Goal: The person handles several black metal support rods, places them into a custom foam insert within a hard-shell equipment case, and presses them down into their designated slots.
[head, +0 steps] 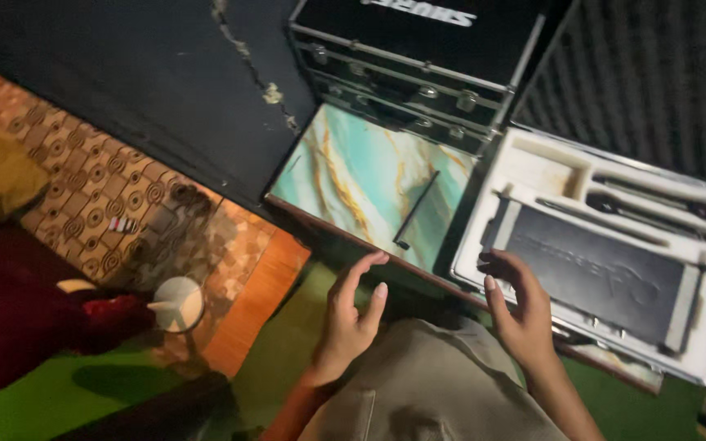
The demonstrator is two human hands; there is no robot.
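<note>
Beside foam case (484, 245), hands (351, 322) raised, fingers (373, 298) spread

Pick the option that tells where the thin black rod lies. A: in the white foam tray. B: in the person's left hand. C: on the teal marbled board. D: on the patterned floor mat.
C: the thin black rod lies slantwise on the teal marbled board, apart from the white foam tray, and both the left hand and the right hand are empty.
</note>
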